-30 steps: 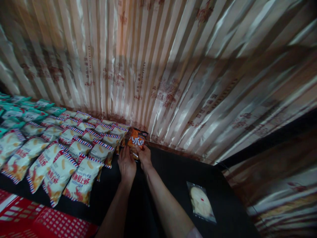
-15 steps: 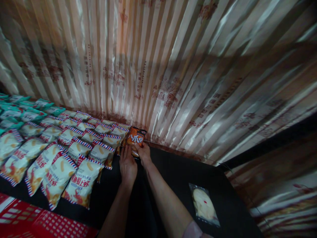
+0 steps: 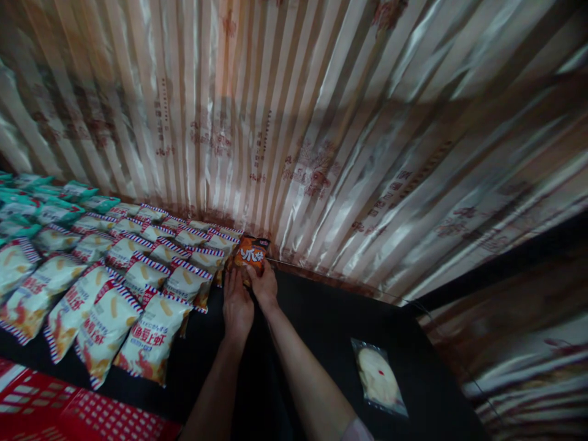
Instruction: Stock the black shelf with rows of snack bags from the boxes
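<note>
A small orange and black snack bag (image 3: 252, 251) stands tilted at the right end of the rows of white bags, near the curtain. My left hand (image 3: 238, 307) presses its fingers together against the bag's lower left side. My right hand (image 3: 265, 286) grips the lower right part, thumb on the front and fingers out of sight behind it. Next to my left hand, white snack bags with striped edges (image 3: 187, 282) lean in rows. The bottom of the orange bag is partly covered by both hands.
A pleated, printed plastic curtain (image 3: 294, 122) hangs behind the black table (image 3: 321, 331). On the table's right part lies a clear packet with a pale round content (image 3: 379, 376). Green bags (image 3: 59, 210) stand at the far left. A red basket (image 3: 101, 413) is at the lower left.
The orange bag has shifted slightly left and leans a little differently between my hands. My right hand has moved slightly left and up with it. Both hands stay on the bag.
</note>
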A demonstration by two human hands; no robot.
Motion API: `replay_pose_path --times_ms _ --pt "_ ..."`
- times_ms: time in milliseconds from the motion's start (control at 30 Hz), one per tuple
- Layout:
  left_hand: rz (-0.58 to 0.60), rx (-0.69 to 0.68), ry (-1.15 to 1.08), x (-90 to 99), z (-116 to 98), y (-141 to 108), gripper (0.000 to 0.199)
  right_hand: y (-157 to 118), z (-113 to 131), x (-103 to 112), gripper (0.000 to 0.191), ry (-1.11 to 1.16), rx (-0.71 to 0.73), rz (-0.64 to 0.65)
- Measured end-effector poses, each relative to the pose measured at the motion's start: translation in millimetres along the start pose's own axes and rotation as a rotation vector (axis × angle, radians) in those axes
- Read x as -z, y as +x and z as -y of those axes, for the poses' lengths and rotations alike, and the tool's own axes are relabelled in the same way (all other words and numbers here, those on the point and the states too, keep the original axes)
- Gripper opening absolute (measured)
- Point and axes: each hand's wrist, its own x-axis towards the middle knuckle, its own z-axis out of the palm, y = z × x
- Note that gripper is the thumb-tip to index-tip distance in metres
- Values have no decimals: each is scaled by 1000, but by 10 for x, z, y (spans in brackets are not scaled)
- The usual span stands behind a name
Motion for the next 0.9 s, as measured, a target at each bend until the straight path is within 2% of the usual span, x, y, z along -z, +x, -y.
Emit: replay_pose_path --times_ms 167,433,700,900 --pt "-20 4 36 6 -4 -5 45 -66 23 -33 51 -28 52 2" --pt "9 -35 104 20 14 2 46 -49 45 -22 55 -69 30 38" --pt "60 -63 308 145 -189 -36 43 -181 -117 -22 58 35 51 -53" --pt "127 -100 195 156 -313 -74 40 -302 -207 117 44 74 51 -81"
